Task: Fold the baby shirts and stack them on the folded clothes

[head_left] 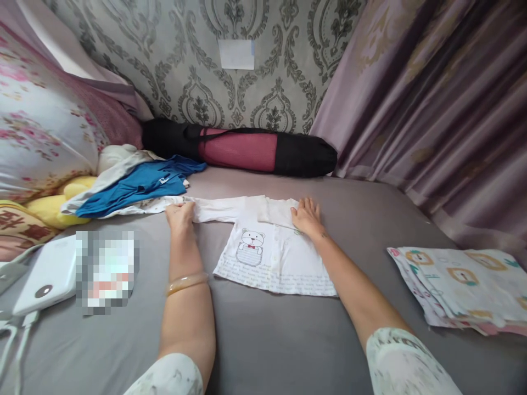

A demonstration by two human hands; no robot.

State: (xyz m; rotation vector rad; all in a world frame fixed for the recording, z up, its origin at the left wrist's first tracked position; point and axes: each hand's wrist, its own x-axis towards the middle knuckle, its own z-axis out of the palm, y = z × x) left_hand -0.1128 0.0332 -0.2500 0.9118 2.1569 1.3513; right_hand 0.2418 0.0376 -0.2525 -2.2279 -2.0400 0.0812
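A small white long-sleeved shirt [284,258] with a bear drawing and small print along its hem lies spread on the grey bed sheet [263,340]. Its left-side sleeve [218,209] stretches out sideways, and my left hand [181,214] is closed on the cuff end. Across the chest lies the other sleeve [275,211], folded inward. My right hand [308,218] rests flat on that fold near the shoulder, palm down, fingers stretched out.
A blue garment [144,186] lies on pale clothes beyond my left hand. Stacked folded cloths [461,285] sit at right. At left are a white power bank [49,274] with cables and a blurred-out item [111,271]. A black-and-red long bag [239,149] lies along the wall.
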